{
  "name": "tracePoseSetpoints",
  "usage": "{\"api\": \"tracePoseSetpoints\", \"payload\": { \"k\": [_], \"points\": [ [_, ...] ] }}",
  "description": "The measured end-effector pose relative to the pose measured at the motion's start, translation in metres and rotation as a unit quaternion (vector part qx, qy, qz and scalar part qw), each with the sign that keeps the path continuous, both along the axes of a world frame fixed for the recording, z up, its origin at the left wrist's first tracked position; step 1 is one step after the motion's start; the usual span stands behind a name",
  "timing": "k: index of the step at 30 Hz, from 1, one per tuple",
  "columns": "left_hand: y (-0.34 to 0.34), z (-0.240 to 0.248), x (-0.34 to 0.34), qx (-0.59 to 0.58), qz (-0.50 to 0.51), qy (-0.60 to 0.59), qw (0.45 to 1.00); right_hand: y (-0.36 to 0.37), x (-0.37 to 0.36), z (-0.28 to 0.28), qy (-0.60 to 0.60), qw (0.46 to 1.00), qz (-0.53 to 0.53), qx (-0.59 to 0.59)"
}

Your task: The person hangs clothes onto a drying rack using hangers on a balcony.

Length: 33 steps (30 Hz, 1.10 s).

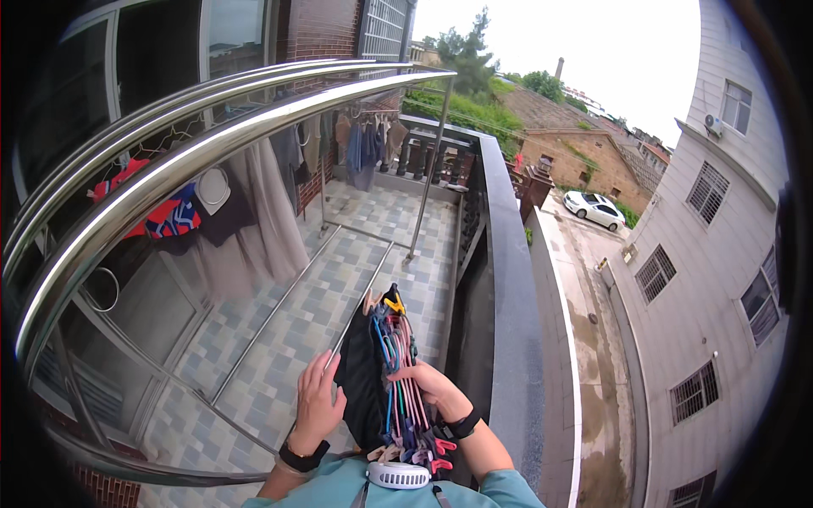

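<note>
A bundle of colourful clothes hangers (405,368), in blue, pink and red, lies lengthwise in front of my body. My right hand (423,381) closes around its right side, fingers partly hidden. Yellow and black clips (394,300) and an orange clip (372,300) sit at the far end of the bundle. Red-pink clips (442,455) show at the near end. Black cloth (362,398) lies along the bundle's left side. Just left of that cloth is my left hand (318,398), its fingers stretched out and nothing visible in them.
A steel clothes rack (254,118) curves along the left, with hanging garments (262,203) under its bars. Its lower rods (275,313) cross above the tiled floor (347,207). On the right runs a dark stone parapet (512,339), with an alley and a white car (594,209) beyond it.
</note>
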<state>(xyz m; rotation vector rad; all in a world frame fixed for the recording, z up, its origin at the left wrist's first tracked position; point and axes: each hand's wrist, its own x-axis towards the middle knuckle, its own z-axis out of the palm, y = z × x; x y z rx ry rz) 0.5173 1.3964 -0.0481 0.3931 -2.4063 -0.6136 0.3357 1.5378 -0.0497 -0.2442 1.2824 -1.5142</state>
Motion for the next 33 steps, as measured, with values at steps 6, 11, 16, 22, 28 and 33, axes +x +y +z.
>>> {"api": "tracePoseSetpoints", "payload": {
  "k": [6, 11, 16, 22, 28, 33],
  "points": [
    [-0.06, 0.06, -0.172, -0.145, -0.145, -0.047, 0.978, -0.033, -0.096, 0.034, 0.037, 0.996, 0.087, 0.007],
    [-0.115, 0.06, -0.29, -0.273, -0.265, -0.034, 0.924, -0.078, -0.191, 0.024, 0.093, 0.972, 0.211, -0.045],
    [-0.154, 0.05, -0.373, -0.36, -0.19, 0.033, 0.913, -0.118, -0.288, 0.033, 0.212, 0.94, 0.246, -0.102],
    [-0.198, 0.09, -0.455, -0.395, -0.097, 0.1, 0.908, -0.166, -0.414, 0.106, 0.368, 0.831, 0.417, -0.007],
    [-0.262, 0.098, -0.539, -0.366, -0.068, 0.122, 0.92, -0.171, -0.535, 0.117, 0.481, 0.797, 0.328, -0.163],
    [-0.297, 0.09, -0.597, -0.383, -0.073, 0.099, 0.915, -0.179, -0.586, 0.099, 0.595, 0.753, 0.273, -0.067]
  ]
}}
